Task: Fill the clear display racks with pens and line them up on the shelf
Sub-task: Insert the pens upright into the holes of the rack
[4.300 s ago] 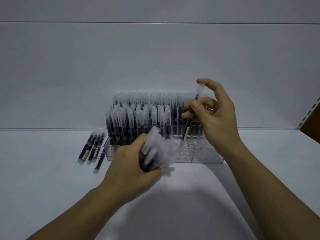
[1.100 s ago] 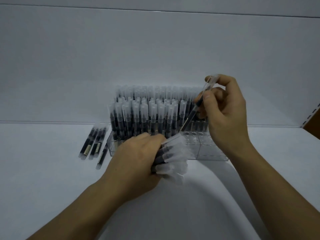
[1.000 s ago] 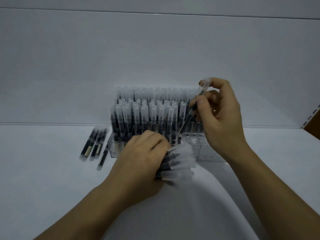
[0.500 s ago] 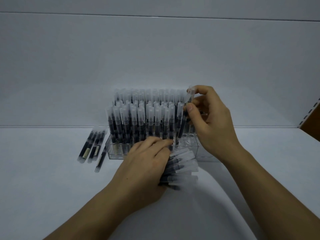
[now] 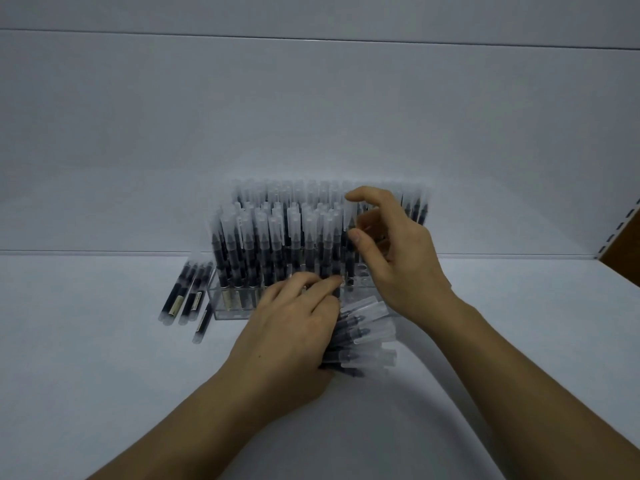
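Observation:
A clear display rack [image 5: 231, 308] stands on the white shelf [image 5: 104, 375], packed with several rows of upright black pens with frosted caps [image 5: 263, 237]. Its front right holes [image 5: 363, 271] are bare. My right hand [image 5: 394, 261] holds one upright pen [image 5: 349, 216] at the right end of the front row, index fingertip on top of the cap and thumb against its side. My left hand [image 5: 291, 330] grips a bundle of pens [image 5: 363, 337] lying flat in front of the rack, caps pointing right.
Several loose pens [image 5: 185, 296] lie on the shelf left of the rack. The white back panel [image 5: 311, 133] rises just behind the rack. A slotted shelf upright [image 5: 620, 233] and a brown side board stand at the far right.
My right hand has lowered the tilted pen into the rack's front row, where it now stands upright. My left hand has laid its bundle of pens flatter on the shelf.

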`<state>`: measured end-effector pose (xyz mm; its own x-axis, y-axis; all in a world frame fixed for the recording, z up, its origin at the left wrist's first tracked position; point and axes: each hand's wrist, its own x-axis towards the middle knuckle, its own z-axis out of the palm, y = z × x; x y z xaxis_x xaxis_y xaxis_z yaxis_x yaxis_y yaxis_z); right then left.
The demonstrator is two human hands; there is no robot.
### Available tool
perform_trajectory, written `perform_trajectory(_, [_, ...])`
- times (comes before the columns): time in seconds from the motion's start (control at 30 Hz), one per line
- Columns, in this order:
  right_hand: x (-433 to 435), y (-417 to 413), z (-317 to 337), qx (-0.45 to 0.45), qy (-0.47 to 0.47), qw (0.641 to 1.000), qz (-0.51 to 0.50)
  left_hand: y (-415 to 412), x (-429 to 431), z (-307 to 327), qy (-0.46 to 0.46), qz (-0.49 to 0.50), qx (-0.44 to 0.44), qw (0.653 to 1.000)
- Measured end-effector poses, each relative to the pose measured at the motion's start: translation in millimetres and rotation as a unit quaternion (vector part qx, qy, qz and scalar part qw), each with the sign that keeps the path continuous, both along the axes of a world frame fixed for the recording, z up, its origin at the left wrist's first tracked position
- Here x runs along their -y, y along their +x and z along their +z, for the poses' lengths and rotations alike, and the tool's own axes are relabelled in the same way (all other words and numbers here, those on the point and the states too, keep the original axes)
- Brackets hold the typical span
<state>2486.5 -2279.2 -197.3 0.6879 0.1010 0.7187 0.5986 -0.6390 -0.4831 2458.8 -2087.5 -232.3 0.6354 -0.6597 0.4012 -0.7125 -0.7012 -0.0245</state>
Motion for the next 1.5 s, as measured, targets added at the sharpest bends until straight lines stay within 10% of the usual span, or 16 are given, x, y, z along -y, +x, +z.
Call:
perform_trajectory(0.37, [2, -3, -1, 0.007, 0.002, 1.0, -0.027, -1, -4, 7, -0.182, -0.009, -0.033, 0.983])
perform_trajectory(0.57, [-5, -17, 9, -0.033, 0.093, 0.994, 0.056, -11, -4, 24, -0.515, 0.001, -0.284, 0.809])
perform_trajectory(0.7, [-12, -23, 10, -0.093, 0.102, 0.981, 0.137, -6, -7, 30, -0.568, -0.024, -0.277, 0.775])
perform_trajectory(1.33, [-19, -24, 21, -0.132, 0.273, 0.931, 0.204, 2, -12, 26, -0.621, -0.05, -0.277, 0.732])
perform_trajectory(1.5, [-5, -21, 29, -0.123, 0.352, 0.913, 0.163, 3, -20, 28, -0.571, 0.019, -0.189, 0.799])
